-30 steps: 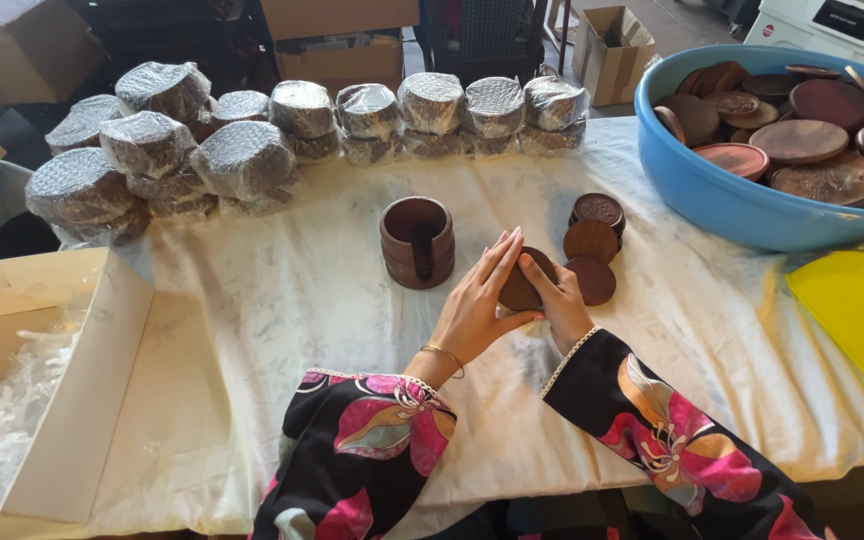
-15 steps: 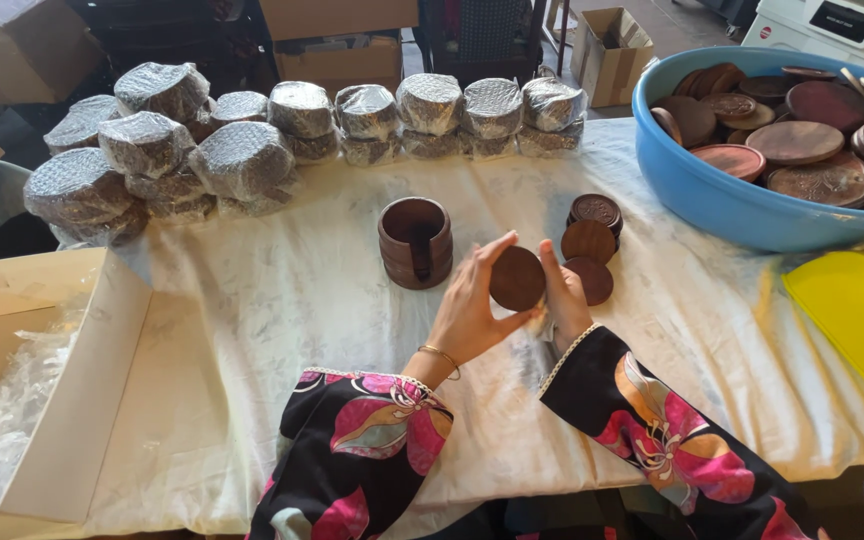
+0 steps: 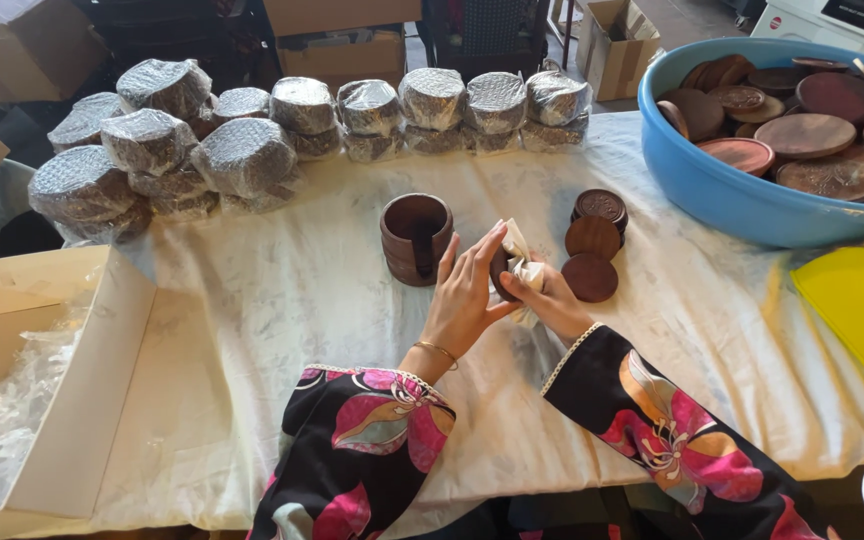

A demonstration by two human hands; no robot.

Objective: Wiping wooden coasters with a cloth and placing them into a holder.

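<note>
Since half a second ago, a white cloth (image 3: pixel 518 262) is coming over the round dark wooden disc (image 3: pixel 499 272), held by both left hand (image 3: pixel 464 295) and right hand (image 3: pixel 550 298) near the brown wooden cup-shaped holder (image 3: pixel 416 238). Stiff, light, probably smooth; gripping edges seems best. Right of the holder, the blue plastic basin (image 3: pixel 712 190) is holding many discs.

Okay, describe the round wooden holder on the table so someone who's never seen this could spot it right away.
On the cloth-covered table, look in front of the back row of bubble-wrapped bundles, just beyond the left hand. The holder is a dark brown wooden cylinder, open-topped and hollow with a vertical slot, unlike the flat coasters beside it.
</note>
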